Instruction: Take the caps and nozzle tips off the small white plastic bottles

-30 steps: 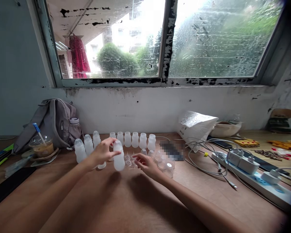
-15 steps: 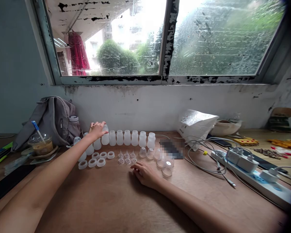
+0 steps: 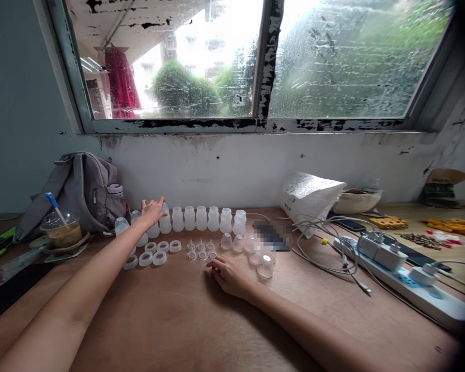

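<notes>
My left hand (image 3: 152,213) is at the back left, fingers spread over the row of frosted bottles, its fingertips beside the clear cap on one bottle (image 3: 165,224). Several uncapped bottles (image 3: 202,219) stand to its right; those to its left are partly hidden by my hand and forearm. White rings (image 3: 159,258) lie in front of the bottles. My right hand (image 3: 228,274) rests on the table, loosely bent, with nothing visible in it. Its fingertips are next to the small clear nipples (image 3: 202,255). Clear domed caps (image 3: 264,268) lie to its right.
On the left are a grey backpack (image 3: 81,191), a drink cup (image 3: 64,231) and a black flat object (image 3: 15,289). To the right are a white pouch (image 3: 310,199), loose cables and a power strip (image 3: 406,279). A wall with a window (image 3: 217,170) stands behind.
My left hand has dropped slightly and its fingers have spread at the capped bottle. My right hand has stayed in place. The view has shifted a little.
</notes>
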### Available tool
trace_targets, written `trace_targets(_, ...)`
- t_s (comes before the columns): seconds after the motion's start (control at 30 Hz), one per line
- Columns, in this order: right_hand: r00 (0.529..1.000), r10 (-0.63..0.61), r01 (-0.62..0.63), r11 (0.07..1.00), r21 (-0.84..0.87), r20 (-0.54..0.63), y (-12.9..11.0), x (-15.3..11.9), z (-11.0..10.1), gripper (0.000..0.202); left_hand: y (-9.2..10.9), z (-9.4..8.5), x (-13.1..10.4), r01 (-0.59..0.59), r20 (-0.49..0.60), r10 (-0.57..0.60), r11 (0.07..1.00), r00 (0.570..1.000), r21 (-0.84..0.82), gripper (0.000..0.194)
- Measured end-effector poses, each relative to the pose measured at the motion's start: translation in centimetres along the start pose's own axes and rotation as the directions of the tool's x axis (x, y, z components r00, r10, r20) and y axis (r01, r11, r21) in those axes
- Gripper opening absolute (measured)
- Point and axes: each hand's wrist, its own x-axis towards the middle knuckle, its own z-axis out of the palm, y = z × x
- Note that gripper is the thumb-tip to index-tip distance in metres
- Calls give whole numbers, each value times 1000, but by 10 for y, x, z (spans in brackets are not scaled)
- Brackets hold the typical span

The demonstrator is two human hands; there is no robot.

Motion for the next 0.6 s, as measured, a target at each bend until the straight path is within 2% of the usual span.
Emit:
trace_targets(0.17,1000,-3,3,1000,-13,-1,1,0,1,26,0,5,2,-3,2,3,1000,1000,-20,39)
trace_targets(0.4,1000,-18,18,1000,-5,-3,-1,0,-1,25,-1,10,2,11,5,-11,999,1000,-30,54)
trace_targets(0.6,1000,-5,6,999,-50,6,-2,0,-2,24,-4,9,4,9,52,-7,999,999,-36,46)
